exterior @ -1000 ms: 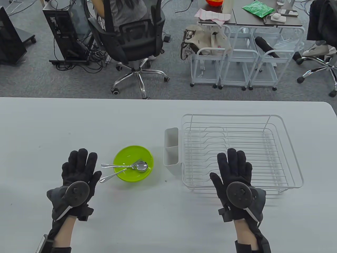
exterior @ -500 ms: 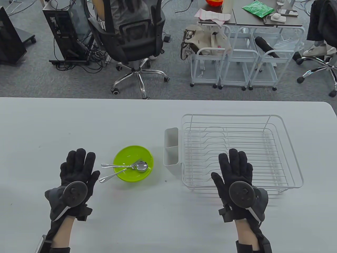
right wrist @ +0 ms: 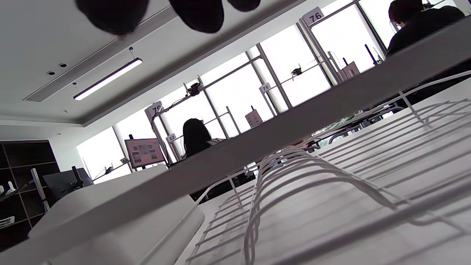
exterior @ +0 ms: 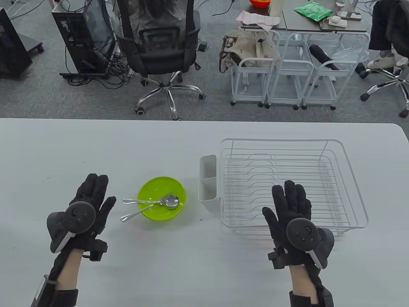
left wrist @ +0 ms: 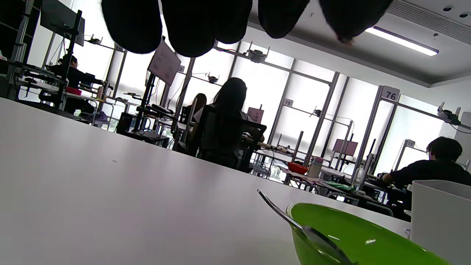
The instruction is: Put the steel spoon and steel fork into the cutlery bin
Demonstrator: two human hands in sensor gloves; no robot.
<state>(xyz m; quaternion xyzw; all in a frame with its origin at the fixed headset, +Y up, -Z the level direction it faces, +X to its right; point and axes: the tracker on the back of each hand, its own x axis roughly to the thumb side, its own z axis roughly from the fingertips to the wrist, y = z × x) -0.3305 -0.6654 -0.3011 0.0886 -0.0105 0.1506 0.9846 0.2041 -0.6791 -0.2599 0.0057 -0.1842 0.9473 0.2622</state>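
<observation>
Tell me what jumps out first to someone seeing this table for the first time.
The bright green bowl left of centre stands out most, with a steel spoon and steel fork lying in it, handles poking out over its left rim. To its right sits a white wire dish rack with a white cutlery bin hung on its left side. Two black-gloved hands frame the scene: the left hand beside the bowl, the right hand over the rack's near edge, neither holding anything.

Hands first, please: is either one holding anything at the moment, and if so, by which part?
Nothing is held. The left hand and right hand are open, while the spoon and fork lie in the bowl.
</observation>
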